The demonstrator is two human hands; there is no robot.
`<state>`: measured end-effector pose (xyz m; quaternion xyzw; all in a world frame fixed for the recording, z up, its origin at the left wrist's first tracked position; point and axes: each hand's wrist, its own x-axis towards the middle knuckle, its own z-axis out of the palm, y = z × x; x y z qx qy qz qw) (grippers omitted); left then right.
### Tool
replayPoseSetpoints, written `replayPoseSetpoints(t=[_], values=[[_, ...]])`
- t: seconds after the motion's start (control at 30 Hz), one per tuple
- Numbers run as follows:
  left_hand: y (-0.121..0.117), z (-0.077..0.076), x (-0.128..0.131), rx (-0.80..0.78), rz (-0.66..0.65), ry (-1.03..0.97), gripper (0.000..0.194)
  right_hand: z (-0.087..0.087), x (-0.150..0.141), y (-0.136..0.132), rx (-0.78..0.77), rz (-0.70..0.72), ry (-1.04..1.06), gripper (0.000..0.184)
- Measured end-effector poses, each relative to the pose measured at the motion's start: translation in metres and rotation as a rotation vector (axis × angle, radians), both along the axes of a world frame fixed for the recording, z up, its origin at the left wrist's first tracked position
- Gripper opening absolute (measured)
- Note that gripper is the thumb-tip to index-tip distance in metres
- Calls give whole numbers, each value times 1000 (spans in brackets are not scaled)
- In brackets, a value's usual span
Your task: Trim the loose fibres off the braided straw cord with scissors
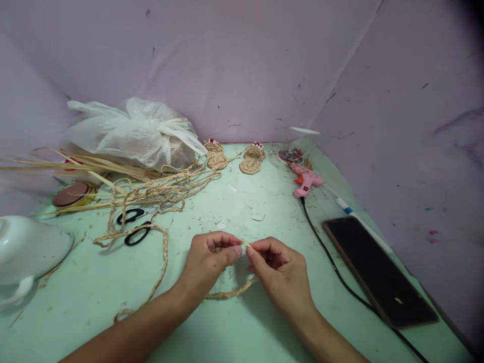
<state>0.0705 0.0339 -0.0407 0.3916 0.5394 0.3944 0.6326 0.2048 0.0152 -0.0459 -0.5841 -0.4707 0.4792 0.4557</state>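
Note:
My left hand [212, 259] and my right hand [278, 269] meet at the middle of the pale green table [234, 327]. Both pinch the end of a tan braided straw cord [227, 293] between thumb and fingers. The cord loops down under my hands, then runs left and back to a tangled heap of the same braid [162, 194]. Black-handled scissors [134, 227] lie under that braid, left of my left hand.
Two small woven sandals [234, 157] sit at the back. A pink glue gun [305, 180] with its black cable [333, 262], a dark phone [378, 269], a pen [363, 224], a bead dish [290, 154], a plastic bag [132, 132], straw strips [75, 166] and a white object [26, 247] surround them.

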Motion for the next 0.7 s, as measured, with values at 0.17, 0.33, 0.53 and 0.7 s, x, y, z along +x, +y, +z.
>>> replayPoseSetpoints(t=[0.17,0.33,0.53,0.7], values=[[0,4,3,-1,-7,60,13,-2,0,1,-31,29,63,11],[0,8,2,18,-35,96,13,-6,2,4,-162,95,418,16],[7,9,-7,31,-179,63,18,-5,6,7,-339,221,721,19],[11,10,-15,71,-359,-68,16,-8,9,8,-540,487,840,22]])
